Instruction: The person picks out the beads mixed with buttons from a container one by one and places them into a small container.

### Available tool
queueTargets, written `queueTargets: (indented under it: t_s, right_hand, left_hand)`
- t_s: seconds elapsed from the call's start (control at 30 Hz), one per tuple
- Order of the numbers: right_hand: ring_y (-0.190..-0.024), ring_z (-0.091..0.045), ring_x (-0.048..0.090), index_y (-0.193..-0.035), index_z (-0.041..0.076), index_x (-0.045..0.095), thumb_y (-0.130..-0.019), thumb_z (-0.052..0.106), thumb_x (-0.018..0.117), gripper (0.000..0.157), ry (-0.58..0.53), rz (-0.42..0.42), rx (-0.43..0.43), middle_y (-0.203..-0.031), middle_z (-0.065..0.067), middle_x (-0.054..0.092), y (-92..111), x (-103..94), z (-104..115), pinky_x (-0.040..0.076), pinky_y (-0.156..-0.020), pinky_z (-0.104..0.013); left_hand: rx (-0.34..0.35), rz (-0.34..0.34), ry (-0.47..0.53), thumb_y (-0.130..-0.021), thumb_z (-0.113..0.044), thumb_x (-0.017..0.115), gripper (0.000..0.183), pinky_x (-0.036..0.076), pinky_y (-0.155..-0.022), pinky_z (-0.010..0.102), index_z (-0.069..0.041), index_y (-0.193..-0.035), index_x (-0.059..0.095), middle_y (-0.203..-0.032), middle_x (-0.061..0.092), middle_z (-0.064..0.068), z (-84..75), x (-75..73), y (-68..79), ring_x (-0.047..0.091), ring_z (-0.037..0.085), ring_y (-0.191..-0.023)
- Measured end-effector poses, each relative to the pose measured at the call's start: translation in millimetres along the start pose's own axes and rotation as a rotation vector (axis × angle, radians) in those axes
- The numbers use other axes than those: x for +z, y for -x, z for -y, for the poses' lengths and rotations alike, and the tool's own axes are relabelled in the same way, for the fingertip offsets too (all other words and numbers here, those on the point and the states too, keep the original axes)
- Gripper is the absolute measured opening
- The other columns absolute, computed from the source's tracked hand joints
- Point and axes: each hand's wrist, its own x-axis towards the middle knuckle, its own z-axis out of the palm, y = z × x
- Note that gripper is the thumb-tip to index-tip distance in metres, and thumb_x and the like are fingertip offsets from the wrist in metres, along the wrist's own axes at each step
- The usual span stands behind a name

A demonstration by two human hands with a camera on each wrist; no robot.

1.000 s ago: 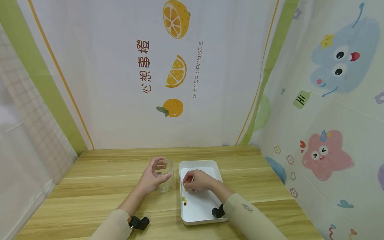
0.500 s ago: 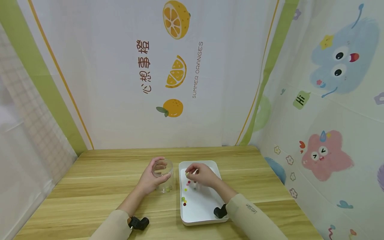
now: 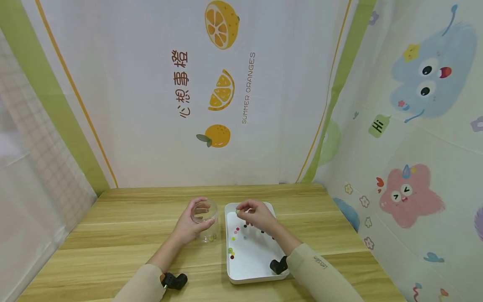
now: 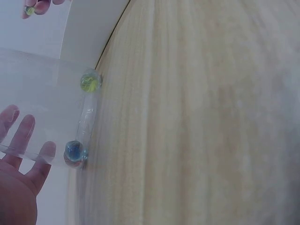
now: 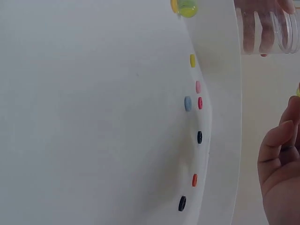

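Note:
My left hand (image 3: pixel 188 226) grips a clear round jar (image 3: pixel 211 230) from its left side, its open mouth facing up. Inside, at the bottom, lie a yellow-green marble (image 4: pixel 89 83) and a blue one (image 4: pixel 74 151). My right hand (image 3: pixel 258 216) pinches a yellow-green glass marble (image 4: pixel 30 10) between its fingertips, above the far end of a white tray (image 3: pixel 256 266). Another green marble (image 5: pixel 188 8) rests against the tray's left wall. Along that wall lie several small buttons, among them a pale blue button (image 5: pixel 188 103), a pink button (image 5: pixel 198 86) and a black button (image 5: pixel 199 137).
Both things are on a wood-grain table (image 3: pixel 113 243), the jar just left of the tray's raised wall. Printed curtains hang behind the table and at its sides. A black wrist camera (image 3: pixel 175 281) sits at the left sleeve, another camera (image 3: pixel 278 266) over the tray's near right corner.
My right hand has risen from the tray's left side toward its far end, lifting the marble and uncovering several buttons. The left hand and the jar have stayed in place.

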Motion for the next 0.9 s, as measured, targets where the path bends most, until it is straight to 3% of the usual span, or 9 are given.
queueTargets:
  t_s: [0.3,0.63,0.9]
  right_hand:
    - [-0.068,-0.012,0.058,-0.123,0.008,0.075,-0.101,0.021,0.078,0.026,-0.129,-0.004,-0.015,-0.096,0.005,0.071,2,-3.1,5,0.044,-0.059,-0.028]
    - [-0.074,-0.016,0.059,-0.122,0.013,0.075,-0.101,0.021,0.079,0.023,-0.147,-0.045,-0.047,-0.108,0.0,0.07,4,-3.5,12,0.051,-0.063,-0.025]
    - [-0.072,-0.013,0.057,-0.125,0.005,0.073,-0.101,0.014,0.077,0.025,-0.162,-0.055,-0.102,-0.11,-0.001,0.069,0,-6.5,19,0.049,-0.064,-0.024]
  left_hand:
    - [-0.008,0.008,0.009,-0.092,-0.011,0.088,0.074,0.056,-0.11,0.055,-0.011,-0.154,0.047,-0.147,0.06,0.027,-1.4,-0.4,0.8,0.06,0.047,-0.135]
    - [-0.004,0.008,-0.006,-0.092,-0.013,0.088,0.076,0.056,-0.11,0.058,-0.01,-0.155,0.046,-0.147,0.061,0.025,-1.1,0.0,0.7,0.061,0.047,-0.135]
    - [-0.006,0.01,-0.001,-0.092,-0.013,0.088,0.075,0.054,-0.111,0.06,-0.012,-0.155,0.047,-0.147,0.061,0.024,-1.2,-0.2,0.9,0.06,0.047,-0.136]
